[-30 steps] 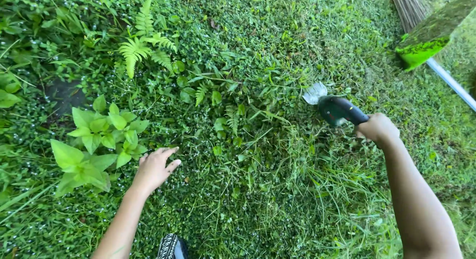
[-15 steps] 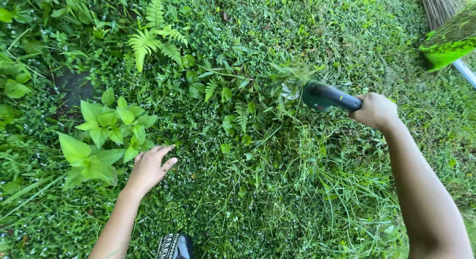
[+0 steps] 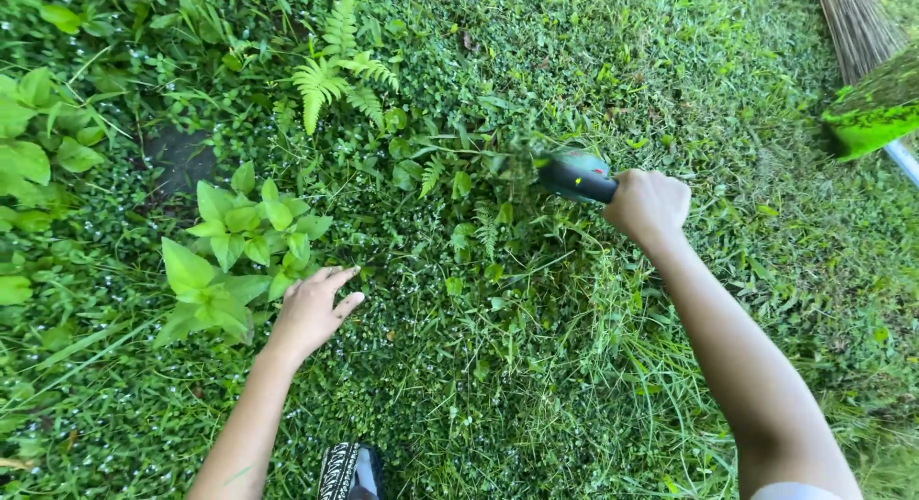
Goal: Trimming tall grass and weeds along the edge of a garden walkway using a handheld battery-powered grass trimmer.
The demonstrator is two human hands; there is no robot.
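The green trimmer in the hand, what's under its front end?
Under the trimmer, held by the right hand, lie low weeds and small ferns. Leaves cover its cutting end, so the blade and soil beneath stay hidden.

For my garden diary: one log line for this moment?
right hand: grips dark green handheld grass trimmer | left hand: open, beside broad-leaved light green plant

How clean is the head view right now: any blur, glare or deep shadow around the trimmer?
Head view: even daylight, no hard glare; the front of the dark green handheld trimmer smears with motion blur among the weeds, its blade unreadable; the right hand and left hand look sharp; the bare soil patch lies in shadow; edges bend slightly from the wide lens.
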